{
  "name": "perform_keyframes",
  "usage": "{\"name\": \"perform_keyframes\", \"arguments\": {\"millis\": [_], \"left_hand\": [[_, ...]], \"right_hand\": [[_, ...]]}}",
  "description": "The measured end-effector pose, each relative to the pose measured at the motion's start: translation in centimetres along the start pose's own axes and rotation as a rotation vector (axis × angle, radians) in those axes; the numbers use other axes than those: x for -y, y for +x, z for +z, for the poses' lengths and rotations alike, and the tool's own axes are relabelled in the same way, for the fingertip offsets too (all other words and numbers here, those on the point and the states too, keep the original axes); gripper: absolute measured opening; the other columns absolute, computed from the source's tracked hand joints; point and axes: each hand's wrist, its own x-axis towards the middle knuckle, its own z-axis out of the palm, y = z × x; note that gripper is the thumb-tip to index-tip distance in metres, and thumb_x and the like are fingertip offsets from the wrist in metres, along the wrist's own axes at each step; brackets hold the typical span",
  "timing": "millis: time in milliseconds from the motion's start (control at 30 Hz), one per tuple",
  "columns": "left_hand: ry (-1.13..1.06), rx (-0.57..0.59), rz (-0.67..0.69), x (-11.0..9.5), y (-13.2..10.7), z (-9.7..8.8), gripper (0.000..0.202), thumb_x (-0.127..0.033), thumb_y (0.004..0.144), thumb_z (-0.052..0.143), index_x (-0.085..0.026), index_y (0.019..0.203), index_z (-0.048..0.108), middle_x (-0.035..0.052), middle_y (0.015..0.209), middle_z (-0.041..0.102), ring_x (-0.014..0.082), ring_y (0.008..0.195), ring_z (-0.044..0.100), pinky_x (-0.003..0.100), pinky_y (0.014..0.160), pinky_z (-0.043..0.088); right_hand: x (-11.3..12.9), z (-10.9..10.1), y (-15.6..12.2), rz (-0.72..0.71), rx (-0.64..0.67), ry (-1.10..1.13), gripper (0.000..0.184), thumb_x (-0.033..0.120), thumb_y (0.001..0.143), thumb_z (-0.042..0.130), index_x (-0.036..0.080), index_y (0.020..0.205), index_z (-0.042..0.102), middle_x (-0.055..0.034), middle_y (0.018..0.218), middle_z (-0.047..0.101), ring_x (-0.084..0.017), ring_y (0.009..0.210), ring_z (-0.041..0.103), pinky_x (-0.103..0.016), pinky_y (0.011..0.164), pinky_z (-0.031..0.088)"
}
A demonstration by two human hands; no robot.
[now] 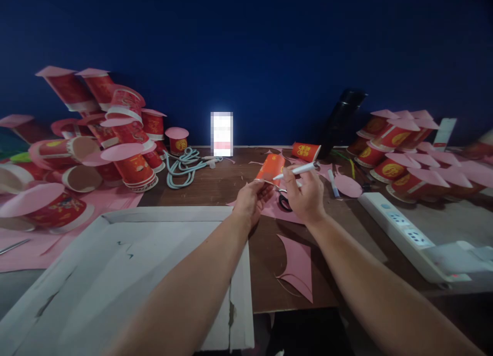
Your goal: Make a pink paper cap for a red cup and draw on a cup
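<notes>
Currently left hand [252,199] closed lightly round red paper cup [270,167]; right hand [307,197] pinching white pen [296,170]. Cup likely light, crushable: hold near stiffer rim, gently.

So the red paper cup [270,168] is a small one with a gold print on its side. It's tipped over at a slant and held up off the table by its lower edge in the left hand [252,199]. The white pen [296,170] is slim and sits nearly level in the right hand [306,197], tip pointing left and right up against the cup's side.
</notes>
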Motion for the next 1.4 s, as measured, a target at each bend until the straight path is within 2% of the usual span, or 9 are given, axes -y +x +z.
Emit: {"name": "perform_keyframes", "arguments": {"millis": [367, 733, 967, 1400], "left_hand": [[-0.001, 0.004, 0.011, 0.01, -0.03, -0.11, 0.006, -0.011, 0.076, 0.056, -0.011, 0.072, 0.061, 0.0048, 0.065, 0.064, 0.0097, 0.060, 0.061, 0.024, 0.072, 0.050], [0.024, 0.006, 0.015, -0.06, -0.08, -0.04, 0.006, -0.011, 0.075, 0.055, -0.013, 0.070, 0.059, 0.0038, 0.064, 0.064, 0.0093, 0.060, 0.060, 0.023, 0.068, 0.048], [0.019, 0.000, 0.005, -0.10, -0.13, 0.01, 0.006, -0.013, 0.076, 0.054, -0.012, 0.075, 0.060, 0.0043, 0.067, 0.064, 0.0099, 0.061, 0.061, 0.022, 0.065, 0.047], [0.007, 0.011, 0.001, -0.15, -0.17, 0.13, 0.010, -0.011, 0.078, 0.052, -0.010, 0.072, 0.061, 0.0050, 0.064, 0.064, 0.0098, 0.059, 0.062, 0.023, 0.066, 0.049]], "right_hand": [[-0.02, -0.11, 0.07, -0.007, 0.010, 0.005, 0.017, 0.034, 0.088, 0.052, 0.020, 0.083, 0.060, -0.0048, 0.080, 0.067, -0.019, 0.074, 0.059, -0.033, 0.072, 0.044], [0.15, -0.14, -0.01, -0.003, 0.027, 0.028, 0.018, 0.034, 0.088, 0.052, 0.019, 0.083, 0.060, -0.0059, 0.082, 0.067, -0.019, 0.075, 0.060, -0.034, 0.072, 0.045], [0.34, -0.37, 0.05, -0.027, -0.092, 0.049, 0.013, 0.029, 0.088, 0.052, 0.019, 0.087, 0.060, -0.0058, 0.083, 0.068, -0.018, 0.077, 0.061, -0.033, 0.072, 0.047], [0.37, -0.08, -0.13, -0.046, -0.031, 0.036, 0.014, 0.031, 0.088, 0.052, 0.019, 0.086, 0.060, -0.0062, 0.082, 0.067, -0.019, 0.077, 0.060, -0.034, 0.074, 0.045]]}}
